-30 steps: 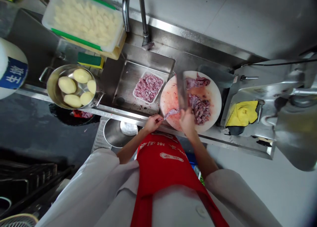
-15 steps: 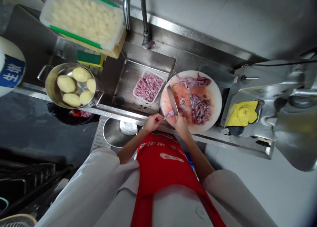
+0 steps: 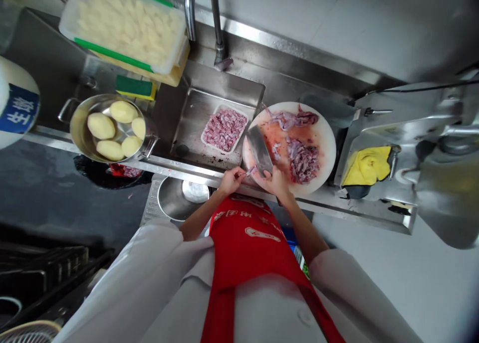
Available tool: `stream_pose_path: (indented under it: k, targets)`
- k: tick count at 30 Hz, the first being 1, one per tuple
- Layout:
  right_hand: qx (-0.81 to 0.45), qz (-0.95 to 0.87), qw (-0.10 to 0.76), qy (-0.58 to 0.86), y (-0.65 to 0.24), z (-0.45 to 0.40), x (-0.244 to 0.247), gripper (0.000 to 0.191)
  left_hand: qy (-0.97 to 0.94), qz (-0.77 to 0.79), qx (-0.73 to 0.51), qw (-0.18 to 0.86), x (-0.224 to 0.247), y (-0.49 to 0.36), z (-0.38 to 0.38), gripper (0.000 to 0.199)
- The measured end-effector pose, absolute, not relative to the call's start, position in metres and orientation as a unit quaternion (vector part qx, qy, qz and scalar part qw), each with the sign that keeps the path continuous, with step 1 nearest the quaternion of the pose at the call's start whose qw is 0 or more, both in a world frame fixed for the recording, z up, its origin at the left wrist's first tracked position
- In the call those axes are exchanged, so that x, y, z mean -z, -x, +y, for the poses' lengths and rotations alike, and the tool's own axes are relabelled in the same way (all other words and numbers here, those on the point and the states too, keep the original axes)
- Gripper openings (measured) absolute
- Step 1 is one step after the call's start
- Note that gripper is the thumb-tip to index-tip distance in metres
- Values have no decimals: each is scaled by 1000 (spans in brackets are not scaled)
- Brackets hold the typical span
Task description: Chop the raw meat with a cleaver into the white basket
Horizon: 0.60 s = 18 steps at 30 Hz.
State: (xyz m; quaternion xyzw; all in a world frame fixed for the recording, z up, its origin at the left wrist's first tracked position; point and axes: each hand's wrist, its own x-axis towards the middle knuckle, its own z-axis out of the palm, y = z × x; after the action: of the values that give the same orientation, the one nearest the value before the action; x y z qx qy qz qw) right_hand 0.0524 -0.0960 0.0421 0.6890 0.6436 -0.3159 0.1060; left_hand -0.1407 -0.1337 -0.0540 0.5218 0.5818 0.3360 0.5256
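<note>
My right hand [image 3: 277, 182] grips a cleaver [image 3: 260, 149], its broad blade tilted over the left part of the round white cutting board [image 3: 327, 158]. At the board's near left edge, my left hand [image 3: 231, 181] pinches one end of a small strip of meat [image 3: 251, 172]. A pile of dark chopped meat [image 3: 302, 159] lies on the board's right part, with an uncut skinned piece [image 3: 294, 118] behind it. Small scraps lie between blade and pile. Left of the board, a white tray of diced meat [image 3: 225, 128] sits in the sink.
A pot of peeled potatoes [image 3: 77, 128] stands left of the sink [image 3: 220, 76], below a green-edged tub [image 3: 127, 26]. A faucet [image 3: 220, 49] rises behind. A yellow cloth [image 3: 368, 171] lies at the right. An empty pot [image 3: 175, 203] is below the counter edge.
The cleaver blade has turned so that more of its flat side shows. My right hand has shifted slightly right, and the strip is now less spread between my hands.
</note>
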Motion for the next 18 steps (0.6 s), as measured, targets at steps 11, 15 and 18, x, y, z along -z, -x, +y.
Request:
stream_pose_path:
  k: [11,15,18]
  targets:
    - [217,647,76,-727,-59,-93,-81,40,-542,653,-418,326,34,108,-109,21]
    - [266,649,114,-704,-27,-90,-64,33,-612,611,-390,316,50,102,-117,20]
    - [288,646,100,-700,-28,-79,-48,30,-654,583,-352,329,60,97,-113,22]
